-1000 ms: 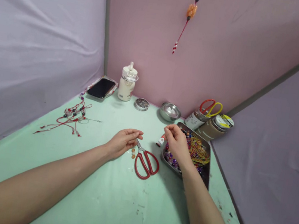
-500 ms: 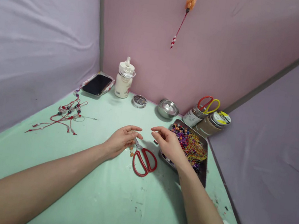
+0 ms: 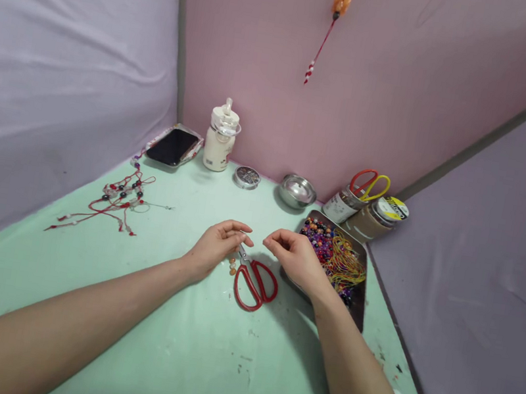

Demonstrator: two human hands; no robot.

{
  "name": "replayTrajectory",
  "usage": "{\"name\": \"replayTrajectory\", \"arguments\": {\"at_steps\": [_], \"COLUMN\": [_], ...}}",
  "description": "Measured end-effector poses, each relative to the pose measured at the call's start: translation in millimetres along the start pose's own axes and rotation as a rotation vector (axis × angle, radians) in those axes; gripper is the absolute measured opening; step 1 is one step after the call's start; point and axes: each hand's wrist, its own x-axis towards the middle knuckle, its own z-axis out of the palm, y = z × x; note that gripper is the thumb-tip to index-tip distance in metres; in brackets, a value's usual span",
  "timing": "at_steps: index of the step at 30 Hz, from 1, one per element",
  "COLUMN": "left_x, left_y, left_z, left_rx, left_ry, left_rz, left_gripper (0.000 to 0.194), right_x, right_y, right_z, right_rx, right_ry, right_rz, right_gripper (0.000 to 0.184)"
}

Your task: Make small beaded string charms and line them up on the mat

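Over the middle of the table, my left hand (image 3: pixel 219 248) is closed in a loose pinch, thumb against the bent fingers. Anything between them is too small to make out. Opposite it, a small gap away, my right hand (image 3: pixel 295 255) pinches thumb and forefinger together, and what they hold cannot be seen. Red-handled scissors (image 3: pixel 251 285) lie just below the hands, their blades partly behind my left hand. Several orange beads (image 3: pixel 232 267) rest between that hand and the scissors. A metal tray (image 3: pixel 361 309) of mixed beads and yellow cords (image 3: pixel 345 263) sits beside my right hand.
Red beaded cords (image 3: pixel 123 191) lie at left, near a phone (image 3: pixel 172 147). Along the back stand a white bottle (image 3: pixel 220 140), a spool (image 3: pixel 247 178), a steel bowl (image 3: pixel 296 192) and jars (image 3: pixel 341 206). A beaded string (image 3: pixel 342 2) hangs against the pink wall.
My right thumb and forefinger have come together from slightly apart. My left fingers have shifted only a little. The whole view has shifted slightly; the scissors and beads lie as before.
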Motion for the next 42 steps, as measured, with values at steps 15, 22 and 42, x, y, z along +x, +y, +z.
{"name": "replayTrajectory", "arguments": {"at_steps": [15, 22, 42], "left_x": [-4, -2, -5], "left_y": [9, 4, 9], "left_z": [4.7, 3.4, 5.8], "left_rx": [0.331, 0.325, 0.176], "left_ry": [0.089, 0.146, 0.243], "left_rz": [0.108, 0.129, 0.097], "left_gripper": [0.022, 0.020, 0.021], "right_x": [-2, -8, 2], "right_y": [0, -1, 8], "right_z": [-5, 2, 4], "right_rx": [-0.418, -1.023, -0.093], "right_ry": [-0.053, -0.250, 0.144], "right_rz": [-0.083, -0.024, -0.065], "right_gripper": [0.017, 0.023, 0.016]}}
